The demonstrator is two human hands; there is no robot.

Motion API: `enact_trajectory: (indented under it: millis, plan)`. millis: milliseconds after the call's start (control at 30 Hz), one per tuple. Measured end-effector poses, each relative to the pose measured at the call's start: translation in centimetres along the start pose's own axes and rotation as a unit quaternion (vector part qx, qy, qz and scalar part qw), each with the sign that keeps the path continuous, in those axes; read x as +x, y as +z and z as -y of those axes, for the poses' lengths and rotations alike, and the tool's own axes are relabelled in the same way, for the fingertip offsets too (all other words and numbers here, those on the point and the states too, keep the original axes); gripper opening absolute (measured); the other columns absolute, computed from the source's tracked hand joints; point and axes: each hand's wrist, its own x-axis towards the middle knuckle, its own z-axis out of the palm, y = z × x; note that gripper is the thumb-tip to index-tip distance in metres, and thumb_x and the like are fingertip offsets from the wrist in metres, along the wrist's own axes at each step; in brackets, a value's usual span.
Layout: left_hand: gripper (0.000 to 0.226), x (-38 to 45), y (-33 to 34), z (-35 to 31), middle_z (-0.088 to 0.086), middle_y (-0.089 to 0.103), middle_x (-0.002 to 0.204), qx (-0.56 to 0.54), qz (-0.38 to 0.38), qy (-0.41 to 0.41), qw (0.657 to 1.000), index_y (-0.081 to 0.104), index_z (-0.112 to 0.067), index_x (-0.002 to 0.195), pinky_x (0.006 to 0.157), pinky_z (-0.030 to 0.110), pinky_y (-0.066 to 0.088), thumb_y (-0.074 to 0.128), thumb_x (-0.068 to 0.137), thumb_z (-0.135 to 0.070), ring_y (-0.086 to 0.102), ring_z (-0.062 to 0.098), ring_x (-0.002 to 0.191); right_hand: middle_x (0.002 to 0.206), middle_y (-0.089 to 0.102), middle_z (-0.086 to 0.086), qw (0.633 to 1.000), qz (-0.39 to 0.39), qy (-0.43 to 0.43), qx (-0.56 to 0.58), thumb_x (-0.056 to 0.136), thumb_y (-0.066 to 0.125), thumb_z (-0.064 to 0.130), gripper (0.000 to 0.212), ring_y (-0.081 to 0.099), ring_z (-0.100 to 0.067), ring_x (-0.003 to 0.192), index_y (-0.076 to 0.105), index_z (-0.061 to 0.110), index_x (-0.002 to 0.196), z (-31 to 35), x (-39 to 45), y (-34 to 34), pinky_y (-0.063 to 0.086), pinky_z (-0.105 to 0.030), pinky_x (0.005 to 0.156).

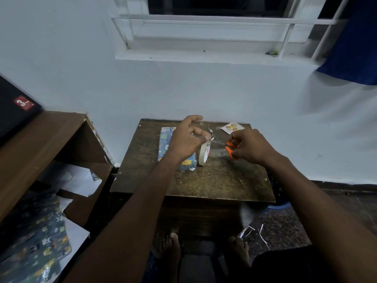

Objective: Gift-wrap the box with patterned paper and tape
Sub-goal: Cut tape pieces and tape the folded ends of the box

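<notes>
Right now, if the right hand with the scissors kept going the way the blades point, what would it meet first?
Probably the stretched tape pulled up from the tape roll, then the left hand pinching it. The right hand points the scissors leftward; depth is unclear.

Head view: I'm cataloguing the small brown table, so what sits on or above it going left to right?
Wrapped box → left hand → tape roll → orange-handled scissors → right hand.

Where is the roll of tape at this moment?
In the head view the tape roll stands on edge near the table's middle, just right of the wrapped box, below the hands.
</notes>
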Motion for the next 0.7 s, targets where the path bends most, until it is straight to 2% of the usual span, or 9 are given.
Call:
enact_trajectory:
  millis: [100, 167, 233, 300, 400, 500, 533, 600, 700]
  plan:
    - [0.053, 0.1, -0.3, 0.1, 0.001, 0.081, 0.092, -0.009, 0.007, -0.005, 1.0, 0.06, -0.017, 0.136, 0.094, 0.039, 0.058, 0.082, 0.088, -0.006, 0.076, 0.016, 0.098, 0.092, 0.073, 0.001, 0.994, 0.069, 0.016, -0.082, 0.081, 0.083, 0.012, 0.02, 0.068, -0.017, 0.092, 0.079, 0.021, 0.099, -0.1, 0.0, 0.5, 0.049, -0.024, 0.069]
    - [0.052, 0.1, -0.6, 0.0, 0.003, 0.082, 0.093, -0.015, 0.022, -0.01, 1.0, 0.061, -0.016, 0.136, 0.087, 0.027, 0.058, 0.08, 0.089, -0.005, 0.077, 0.014, 0.096, 0.106, 0.076, -0.002, 0.989, 0.094, 0.022, -0.112, 0.084, 0.08, 0.009, 0.031, 0.069, -0.019, 0.102, 0.08, 0.022, 0.113, 0.2, 0.1, 0.8, 0.056, -0.029, 0.08]
    - [0.052, 0.0, -0.8, -0.2, 0.005, 0.081, 0.093, -0.021, 0.034, -0.014, 0.999, 0.061, -0.014, 0.137, 0.076, 0.012, 0.053, 0.079, 0.09, -0.002, 0.077, 0.009, 0.093, 0.11, 0.077, 0.0, 0.987, 0.085, 0.02, -0.134, 0.087, 0.077, 0.014, 0.032, 0.069, -0.02, 0.105, 0.079, 0.027, 0.116, 0.5, 0.0, 1.0, 0.058, -0.034, 0.084]
    - [0.052, -0.1, -1.1, -0.5, 0.005, 0.081, 0.092, -0.018, 0.045, -0.011, 0.999, 0.061, -0.015, 0.137, 0.075, 0.011, 0.053, 0.078, 0.09, -0.001, 0.076, 0.008, 0.092, 0.101, 0.077, 0.005, 0.99, 0.034, 0.021, -0.137, 0.085, 0.081, 0.027, 0.025, 0.07, -0.019, 0.1, 0.079, 0.032, 0.109, 0.8, -0.1, 1.1, 0.057, -0.033, 0.08]
    - [0.055, 0.0, -1.7, -0.9, 0.004, 0.081, 0.091, -0.015, 0.071, -0.003, 0.997, 0.059, -0.016, 0.138, 0.083, 0.02, 0.057, 0.078, 0.09, 0.0, 0.074, 0.008, 0.089, 0.101, 0.073, 0.01, 0.999, -0.041, -0.007, -0.027, 0.077, 0.088, 0.033, 0.04, 0.065, -0.011, 0.099, 0.076, 0.03, 0.115, 1.0, 0.1, 1.4, 0.051, -0.029, 0.08]
    - [0.057, 0.0, -2.3, -1.2, 0.004, 0.079, 0.089, -0.024, 0.092, 0.004, 0.995, 0.058, -0.016, 0.14, 0.075, 0.019, 0.056, 0.079, 0.089, 0.001, 0.069, 0.006, 0.078, 0.129, 0.068, 0.013, 0.991, -0.011, -0.086, 0.102, 0.078, 0.091, 0.039, 0.068, 0.056, 0.006, 0.11, 0.064, 0.028, 0.14, 1.8, 0.2, 1.9, 0.04, -0.007, 0.087]
    - [0.058, 0.0, -2.5, -1.2, 0.002, 0.079, 0.088, -0.023, 0.098, 0.005, 0.995, 0.058, -0.016, 0.141, 0.074, 0.017, 0.054, 0.08, 0.089, 0.0, 0.068, 0.004, 0.076, 0.135, 0.067, 0.013, 0.985, 0.006, -0.109, 0.136, 0.083, 0.088, 0.038, 0.066, 0.057, 0.008, 0.113, 0.062, 0.029, 0.143, 1.9, 0.3, 2.2, 0.04, -0.007, 0.091]
    - [0.06, 0.0, -2.5, -1.1, 0.0, 0.078, 0.087, -0.017, 0.102, 0.007, 0.995, 0.057, -0.016, 0.141, 0.074, 0.015, 0.051, 0.081, 0.088, -0.001, 0.066, 0.002, 0.075, 0.129, 0.071, 0.012, 0.969, 0.026, -0.137, 0.203, 0.094, 0.079, 0.032, 0.047, 0.069, 0.0, 0.106, 0.067, 0.029, 0.139, 2.2, 0.2, 2.7, 0.051, -0.02, 0.092]
    - [0.06, -0.2, -2.3, -1.2, -0.002, 0.079, 0.088, -0.018, 0.057, 0.031, 0.998, 0.057, -0.016, 0.141, 0.081, 0.016, 0.048, 0.081, 0.088, -0.002, 0.062, -0.001, 0.074, 0.104, 0.077, 0.003, 0.946, 0.029, -0.127, 0.298, 0.103, 0.068, 0.024, 0.018, 0.076, -0.02, 0.069, 0.076, 0.022, 0.118, 2.9, 0.0, 2.6, 0.058, -0.033, 0.073]
